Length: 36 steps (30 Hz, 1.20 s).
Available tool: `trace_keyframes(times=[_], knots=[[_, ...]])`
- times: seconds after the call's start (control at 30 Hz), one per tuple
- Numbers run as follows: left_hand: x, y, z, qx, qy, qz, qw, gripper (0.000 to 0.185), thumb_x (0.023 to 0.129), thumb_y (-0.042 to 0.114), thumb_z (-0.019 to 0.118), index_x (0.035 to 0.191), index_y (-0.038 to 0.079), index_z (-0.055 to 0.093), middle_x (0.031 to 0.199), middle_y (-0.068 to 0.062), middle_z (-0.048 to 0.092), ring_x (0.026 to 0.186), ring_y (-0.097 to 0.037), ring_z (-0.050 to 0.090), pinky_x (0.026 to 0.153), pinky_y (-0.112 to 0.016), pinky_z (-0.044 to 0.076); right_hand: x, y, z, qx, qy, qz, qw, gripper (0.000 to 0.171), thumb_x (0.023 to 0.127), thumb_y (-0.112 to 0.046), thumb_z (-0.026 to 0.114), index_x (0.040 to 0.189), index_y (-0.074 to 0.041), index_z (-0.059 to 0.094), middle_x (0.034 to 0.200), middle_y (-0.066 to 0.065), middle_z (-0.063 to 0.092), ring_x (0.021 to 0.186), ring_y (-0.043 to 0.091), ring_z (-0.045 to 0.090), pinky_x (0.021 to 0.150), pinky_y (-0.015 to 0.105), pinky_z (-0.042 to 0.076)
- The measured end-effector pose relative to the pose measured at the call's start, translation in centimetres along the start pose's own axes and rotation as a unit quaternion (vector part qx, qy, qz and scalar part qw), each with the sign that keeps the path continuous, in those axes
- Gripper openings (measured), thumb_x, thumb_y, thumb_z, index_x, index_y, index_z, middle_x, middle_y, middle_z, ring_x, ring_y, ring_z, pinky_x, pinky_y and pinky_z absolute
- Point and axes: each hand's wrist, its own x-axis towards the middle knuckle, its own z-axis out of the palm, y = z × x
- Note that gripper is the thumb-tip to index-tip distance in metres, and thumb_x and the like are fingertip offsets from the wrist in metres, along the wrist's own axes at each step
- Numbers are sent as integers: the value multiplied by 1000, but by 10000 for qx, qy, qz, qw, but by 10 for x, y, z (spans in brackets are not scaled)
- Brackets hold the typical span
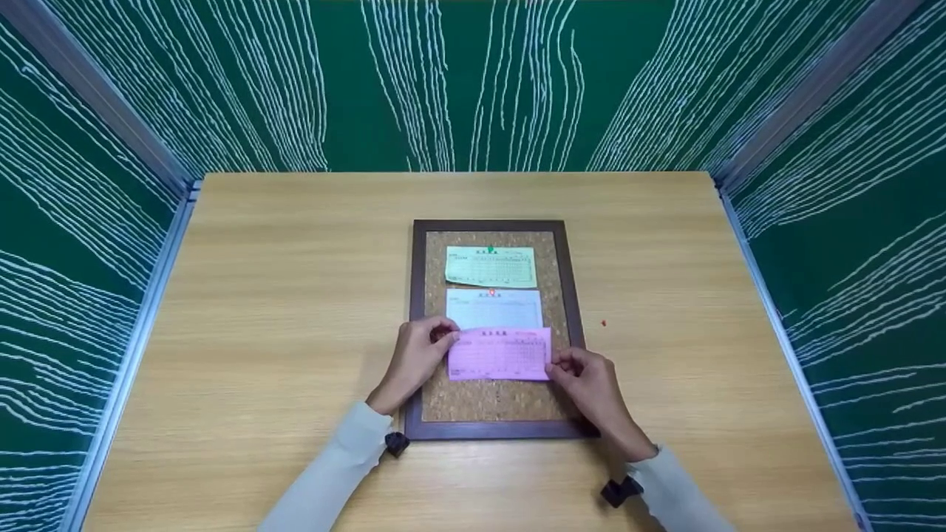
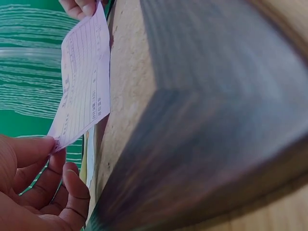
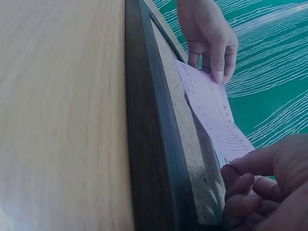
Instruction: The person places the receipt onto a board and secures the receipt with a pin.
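Observation:
A pink printed form (image 1: 499, 355) is stretched between both hands over a dark-framed cork board (image 1: 462, 403). My left hand (image 1: 421, 355) pinches its upper left corner between thumb and forefinger. At the lower right edge, my right hand (image 1: 591, 380) pinches the paper the same way. Both wrist views show the pink form (image 2: 84, 72) held at its two ends, slightly bowed, close over the cork. Above it, a green form (image 1: 491, 270) hangs from a green pushpin (image 1: 490, 249). A pale blue form (image 1: 494, 310), under a red pushpin (image 1: 492, 292), is partly hidden by the pink one.
A small red pushpin (image 1: 603, 323) lies on the wooden table (image 1: 665, 281), right of the board. Green partitions (image 1: 517, 89) with white wavy lines stand at the back and both sides. Black wrist cameras (image 1: 621, 490) sit at the sleeves.

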Motion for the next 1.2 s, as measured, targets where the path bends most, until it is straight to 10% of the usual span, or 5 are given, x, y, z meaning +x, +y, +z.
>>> trace_keyframes(times=[1.2], knots=[[-2,1,2,228,-226,-197,9993,8,100,-3,76,100,2,81,88,-4,76,77,-12,64,68,-24,53,-4,-2,0,-333,-545,21,9980,12,92,9,81,90,-3,77,79,3,69,71,14,60,58,20,46]])
